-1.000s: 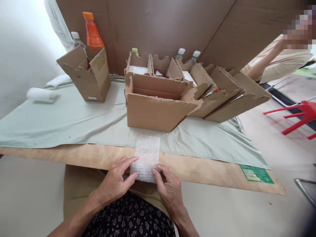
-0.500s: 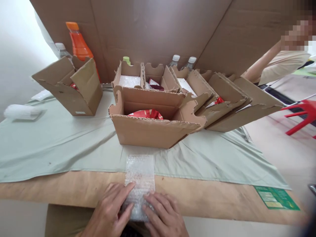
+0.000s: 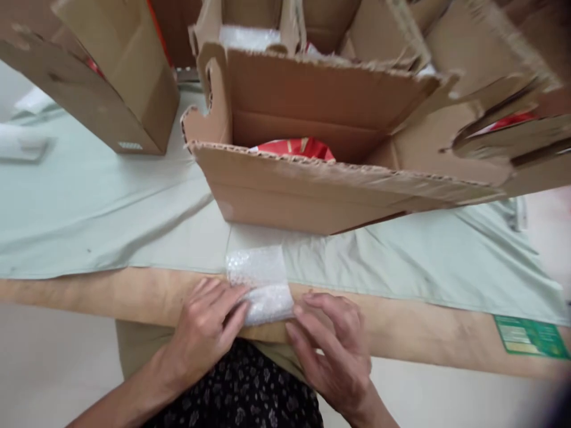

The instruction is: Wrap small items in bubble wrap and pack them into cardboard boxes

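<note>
A strip of bubble wrap [image 3: 256,266] lies across the table's front edge, its near part folded or rolled into a thick band. My left hand [image 3: 207,318] grips the left end of that band between thumb and fingers. At the right end, my right hand [image 3: 332,345] holds the edge with its fingertips, the fingers curved. Whether anything is wrapped inside cannot be made out. Just beyond the strip stands an open cardboard box [image 3: 276,199] with a red packet [image 3: 298,148] in it.
More open cardboard boxes stand behind and to the right, and another cardboard box [image 3: 138,113] at the left. A white roll [image 3: 20,142] lies on the green cloth [image 3: 111,220] at far left. A green printed card [image 3: 530,336] is on the wooden edge at right.
The bubble wrap strip is shorter, its near end turned over away from me. My right hand has moved right to the strip's edge. The view has tipped down and come closer.
</note>
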`<state>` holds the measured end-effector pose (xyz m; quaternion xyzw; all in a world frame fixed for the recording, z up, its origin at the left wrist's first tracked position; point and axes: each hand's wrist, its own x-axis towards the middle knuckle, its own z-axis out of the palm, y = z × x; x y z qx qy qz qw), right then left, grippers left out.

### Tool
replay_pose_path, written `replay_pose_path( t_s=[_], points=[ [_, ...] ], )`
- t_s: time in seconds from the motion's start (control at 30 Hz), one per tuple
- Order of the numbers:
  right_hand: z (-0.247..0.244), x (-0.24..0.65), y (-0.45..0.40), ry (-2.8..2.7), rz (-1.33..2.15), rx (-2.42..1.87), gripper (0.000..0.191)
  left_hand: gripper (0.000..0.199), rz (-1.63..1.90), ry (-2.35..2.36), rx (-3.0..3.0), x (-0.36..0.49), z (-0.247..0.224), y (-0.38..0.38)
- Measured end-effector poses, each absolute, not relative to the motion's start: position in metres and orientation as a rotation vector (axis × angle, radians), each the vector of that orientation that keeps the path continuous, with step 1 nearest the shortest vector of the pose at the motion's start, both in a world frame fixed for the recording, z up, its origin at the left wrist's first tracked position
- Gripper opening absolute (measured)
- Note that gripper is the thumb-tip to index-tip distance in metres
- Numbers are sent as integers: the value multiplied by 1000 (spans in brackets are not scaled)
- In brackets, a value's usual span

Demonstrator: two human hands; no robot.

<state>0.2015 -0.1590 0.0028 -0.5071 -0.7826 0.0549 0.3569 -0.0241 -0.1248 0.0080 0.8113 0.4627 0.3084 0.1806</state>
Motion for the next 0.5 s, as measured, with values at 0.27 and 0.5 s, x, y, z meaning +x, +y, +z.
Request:
replay_pose_path(
  t_s=[0.27,0.5],
  points=[
    [5,188,-142,-2008,314,-1338,25,31,1036,1425,1846,-36,16,-135],
    [17,171,-148,-1785,839,-1316,16,36,930,1282,1269,-36,21,-143]
  ],
)
